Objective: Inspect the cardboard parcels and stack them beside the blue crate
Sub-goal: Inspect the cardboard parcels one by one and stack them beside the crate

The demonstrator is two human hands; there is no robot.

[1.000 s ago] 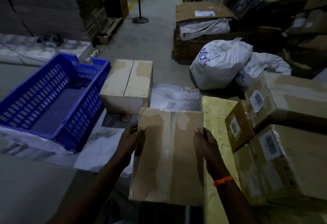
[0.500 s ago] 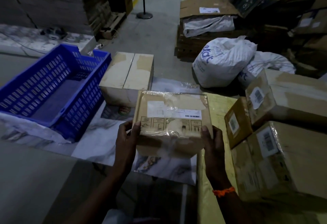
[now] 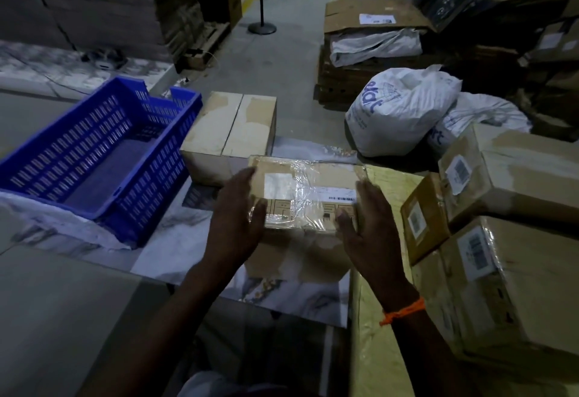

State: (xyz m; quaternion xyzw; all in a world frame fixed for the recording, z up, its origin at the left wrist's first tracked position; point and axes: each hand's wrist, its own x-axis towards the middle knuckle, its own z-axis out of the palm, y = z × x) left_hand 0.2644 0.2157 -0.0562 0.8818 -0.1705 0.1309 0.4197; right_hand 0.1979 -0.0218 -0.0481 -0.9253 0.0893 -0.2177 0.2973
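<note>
pressing the plastic-wrapped parcel (image 3: 308,196) between left hand (image 3: 235,218) and right hand (image 3: 369,230), fingers (image 3: 247,177) straight, thumbs laid on top; blue crate (image 3: 150,183) left of left hand.

Matt brown cardboard parcel (image 3: 308,196) wrapped in glossy, wrinkled clear plastic film; slotted blue plastic crate (image 3: 103,158) at left; woven white sacks (image 3: 404,108) at far right.

Blue letters "ekart" stand on the white sack (image 3: 404,108); barcode labels (image 3: 459,171) on the parcels (image 3: 526,177) are illegible.
</note>
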